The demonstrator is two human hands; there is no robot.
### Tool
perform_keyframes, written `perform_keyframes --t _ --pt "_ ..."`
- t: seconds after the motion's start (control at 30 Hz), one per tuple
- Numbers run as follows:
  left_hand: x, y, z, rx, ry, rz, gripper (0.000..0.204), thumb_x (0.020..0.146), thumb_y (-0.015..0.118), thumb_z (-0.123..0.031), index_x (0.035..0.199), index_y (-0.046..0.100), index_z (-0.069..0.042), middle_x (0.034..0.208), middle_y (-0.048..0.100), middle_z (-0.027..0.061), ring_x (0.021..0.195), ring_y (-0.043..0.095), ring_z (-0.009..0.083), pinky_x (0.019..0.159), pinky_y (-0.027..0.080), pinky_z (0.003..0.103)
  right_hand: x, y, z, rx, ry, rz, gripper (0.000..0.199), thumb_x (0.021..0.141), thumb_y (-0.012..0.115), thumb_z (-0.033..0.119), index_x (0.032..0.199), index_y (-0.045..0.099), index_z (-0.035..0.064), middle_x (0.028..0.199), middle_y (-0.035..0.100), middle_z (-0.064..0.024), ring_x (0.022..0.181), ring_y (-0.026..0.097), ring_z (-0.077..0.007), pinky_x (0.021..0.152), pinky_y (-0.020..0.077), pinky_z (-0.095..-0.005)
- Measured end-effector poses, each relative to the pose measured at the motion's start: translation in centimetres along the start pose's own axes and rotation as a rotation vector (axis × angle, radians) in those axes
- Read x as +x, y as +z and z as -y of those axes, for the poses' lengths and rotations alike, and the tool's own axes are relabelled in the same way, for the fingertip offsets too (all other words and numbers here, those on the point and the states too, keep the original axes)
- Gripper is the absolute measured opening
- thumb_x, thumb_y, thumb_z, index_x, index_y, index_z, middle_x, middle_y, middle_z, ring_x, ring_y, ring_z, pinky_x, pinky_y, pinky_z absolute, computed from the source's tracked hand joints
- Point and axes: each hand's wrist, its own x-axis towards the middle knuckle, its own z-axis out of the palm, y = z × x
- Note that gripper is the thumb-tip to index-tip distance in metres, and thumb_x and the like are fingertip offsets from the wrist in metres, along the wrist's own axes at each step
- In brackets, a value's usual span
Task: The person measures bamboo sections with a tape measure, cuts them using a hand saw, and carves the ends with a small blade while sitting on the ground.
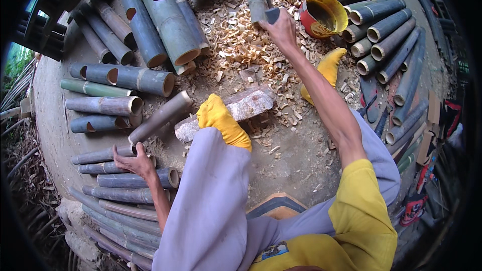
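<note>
A: Quick one, left hand [134, 163] first. What do we log?
B: We see its fingers spread apart, one tip at the lower end of a short brown bamboo tube [159, 117]. Whether it bears weight, we can't tell.
A: And where's the tube?
B: Left of centre, slanting up to the right, its far end just beside a pale, rough-barked log [251, 104].
A: Right hand [281, 26]?
B: Up top, arm reaching forward, fingers clamped on a dark tool [272, 15]. It sits right beside a grey bamboo length [256, 2]; contact between those two, we can't tell.
A: Feet?
B: Both in yellow footwear. We've got the left foot [221, 120] against the log, the right foot [329, 70] farther forward, partly behind the right forearm.
A: Surroundings, fast.
B: Curled shavings [251, 45] are heaped on the floor [286, 158] beyond the log. A red-and-yellow bucket [310, 22] is to the right of the right hand. Big notched tubes [173, 25] lie upper left, plain cut tubes [394, 40] upper right, and we count more in the lower-left row [133, 179], near the left hand.
</note>
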Motion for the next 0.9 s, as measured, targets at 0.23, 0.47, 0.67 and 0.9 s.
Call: perform_keyframes --t 0.23,0.47,0.67,0.9 --pt "-2.6 1.5 -8.4 -0.691 0.056 0.466 0.033 0.079 0.057 0.005 0.111 0.053 -0.002 0.108 0.053 0.0100 0.100 0.054 0.0194 0.085 0.046 0.031 2.9 1.5 -1.0 0.147 0.181 0.080 0.047 0.071 0.075 0.019 0.105 0.051 -0.0035 0.088 0.064 -0.0155 0.073 0.066 -0.0201 0.057 0.0535 -0.0289" --pt "-4.2 2.6 -18.5 -0.705 0.883 0.609 0.083 0.056 0.077 -0.003 0.131 0.042 -0.009 0.130 0.044 0.0132 0.124 0.040 0.0299 0.106 0.031 0.042 -9.6 -8.9 5.7 0.712 0.240 0.363 0.041 0.075 0.074 0.027 0.094 0.051 -0.0009 0.071 0.059 -0.0074 0.048 0.055 -0.0120 0.044 0.0472 -0.0250" --pt "-6.7 4.2 -27.0 -1.080 0.993 0.945 0.061 0.057 0.082 -0.017 0.110 0.055 -0.009 0.096 0.064 0.0076 0.092 0.063 0.0219 0.089 0.048 0.040 -16.8 -15.0 8.3 0.636 0.092 0.266 0.046 0.077 0.075 0.032 0.101 0.051 0.0006 0.078 0.059 -0.0048 0.059 0.057 -0.0092 0.053 0.0471 -0.0225" --pt "-6.0 -0.6 -22.8 -1.554 0.102 0.613 0.039 0.075 0.062 -0.002 0.108 0.043 0.002 0.086 0.057 0.0113 0.079 0.060 0.0217 0.078 0.051 0.037 -22.4 -13.1 2.6 0.277 0.005 0.235 0.032 0.080 0.062 0.015 0.106 0.048 0.0016 0.081 0.062 -0.0103 0.070 0.063 -0.0196 0.064 0.0510 -0.0313"
